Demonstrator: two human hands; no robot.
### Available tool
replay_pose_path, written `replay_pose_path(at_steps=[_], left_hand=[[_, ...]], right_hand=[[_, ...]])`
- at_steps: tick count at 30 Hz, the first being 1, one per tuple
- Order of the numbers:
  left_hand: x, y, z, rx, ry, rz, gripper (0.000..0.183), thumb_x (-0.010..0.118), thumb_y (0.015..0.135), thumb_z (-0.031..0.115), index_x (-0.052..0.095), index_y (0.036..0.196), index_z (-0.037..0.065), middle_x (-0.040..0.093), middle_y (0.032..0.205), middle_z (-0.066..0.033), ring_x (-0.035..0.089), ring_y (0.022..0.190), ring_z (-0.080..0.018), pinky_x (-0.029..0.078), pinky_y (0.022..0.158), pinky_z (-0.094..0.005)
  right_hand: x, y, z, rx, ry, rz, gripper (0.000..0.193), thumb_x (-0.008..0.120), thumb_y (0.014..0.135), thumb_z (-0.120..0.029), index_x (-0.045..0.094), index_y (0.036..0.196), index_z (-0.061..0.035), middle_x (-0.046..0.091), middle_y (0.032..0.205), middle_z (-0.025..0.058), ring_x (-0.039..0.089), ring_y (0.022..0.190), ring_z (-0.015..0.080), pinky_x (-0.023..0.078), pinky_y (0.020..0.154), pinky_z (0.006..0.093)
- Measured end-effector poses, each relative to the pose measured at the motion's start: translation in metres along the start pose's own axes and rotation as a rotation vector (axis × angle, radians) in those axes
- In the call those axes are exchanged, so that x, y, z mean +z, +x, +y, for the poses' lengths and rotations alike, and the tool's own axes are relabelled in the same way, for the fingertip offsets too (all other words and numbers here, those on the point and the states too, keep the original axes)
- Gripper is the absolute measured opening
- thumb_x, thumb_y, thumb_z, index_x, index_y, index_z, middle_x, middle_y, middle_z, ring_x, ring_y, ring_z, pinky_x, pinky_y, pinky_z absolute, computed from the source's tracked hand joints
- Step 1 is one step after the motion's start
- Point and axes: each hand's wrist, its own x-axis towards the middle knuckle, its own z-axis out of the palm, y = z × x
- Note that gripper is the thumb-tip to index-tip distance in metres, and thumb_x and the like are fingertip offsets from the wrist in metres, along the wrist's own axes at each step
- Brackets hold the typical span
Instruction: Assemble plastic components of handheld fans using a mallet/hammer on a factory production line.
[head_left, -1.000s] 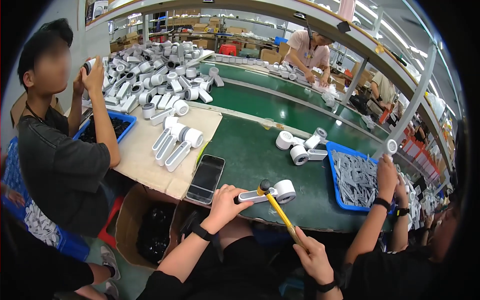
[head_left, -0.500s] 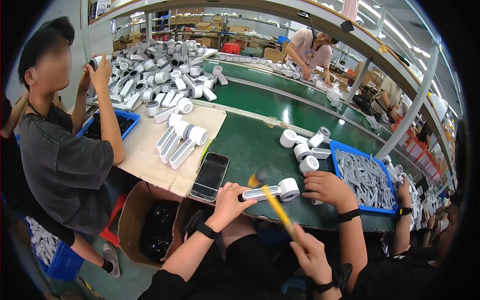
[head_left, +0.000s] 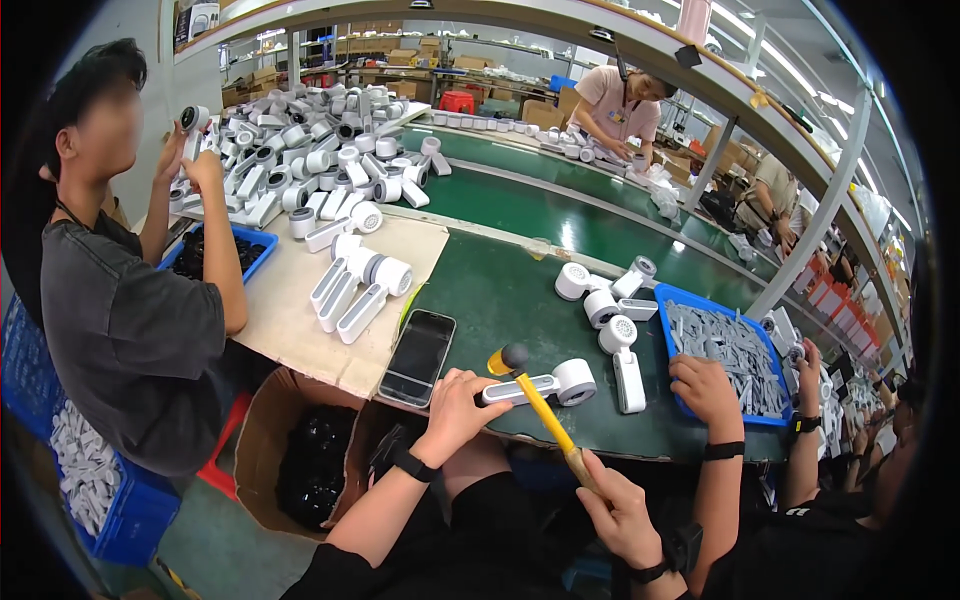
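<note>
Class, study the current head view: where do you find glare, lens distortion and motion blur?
Head view: bright reflections on the green conveyor belt, and ceiling lights washed out nearly white; head view: the overhead rail bows in an arc, the picture's corners black; head view: the hammer in the right hand looks fairly sharp, with little motion blur.

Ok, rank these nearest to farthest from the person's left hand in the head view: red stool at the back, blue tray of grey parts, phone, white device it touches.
1. White device: touching the left hand.
2. Phone: just ahead, to the left.
3. Blue tray: well to the right.
4. Red stool: far back.
</note>
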Motion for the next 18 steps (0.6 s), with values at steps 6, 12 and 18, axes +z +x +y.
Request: replay_pose_path(at_steps=[6, 12, 18], left_hand=[[-0.005, 0.003, 0.006, -0.036, 0.013, -0.049, 0.03, 0.084, 0.071, 0.03, 0.076, 0.091, 0.008, 0.062, 0.079, -0.0048, 0.058, 0.087, -0.0271, 0.047, 0.079, -0.0394], [-0.006, 0.002, 0.012, 0.014, -0.037, -0.011, 0.029, 0.087, 0.069, 0.025, 0.079, 0.095, 0.012, 0.063, 0.078, -0.0045, 0.058, 0.086, -0.0264, 0.048, 0.079, -0.0373], [0.001, 0.001, 0.006, 0.017, -0.033, 0.007, 0.029, 0.087, 0.069, 0.027, 0.079, 0.093, 0.012, 0.063, 0.079, -0.0039, 0.059, 0.087, -0.0255, 0.047, 0.08, -0.0371]], right_hand=[[0.0, -0.005, 0.012, -0.009, 0.014, -0.006, 0.052, 0.067, 0.09, -0.002, 0.055, 0.14, -0.004, 0.059, 0.081, 0.0139, 0.059, 0.07, 0.0268, 0.048, 0.067, 0.0346], [0.002, -0.013, 0.027, 0.061, -0.05, 0.024, 0.054, 0.069, 0.089, -0.002, 0.054, 0.141, -0.0042, 0.059, 0.081, 0.0144, 0.059, 0.07, 0.0256, 0.049, 0.068, 0.0333], [-0.005, -0.022, 0.03, 0.069, -0.071, 0.085, 0.055, 0.069, 0.089, -0.002, 0.053, 0.142, -0.0038, 0.061, 0.084, 0.0149, 0.06, 0.073, 0.0255, 0.049, 0.07, 0.0323]])
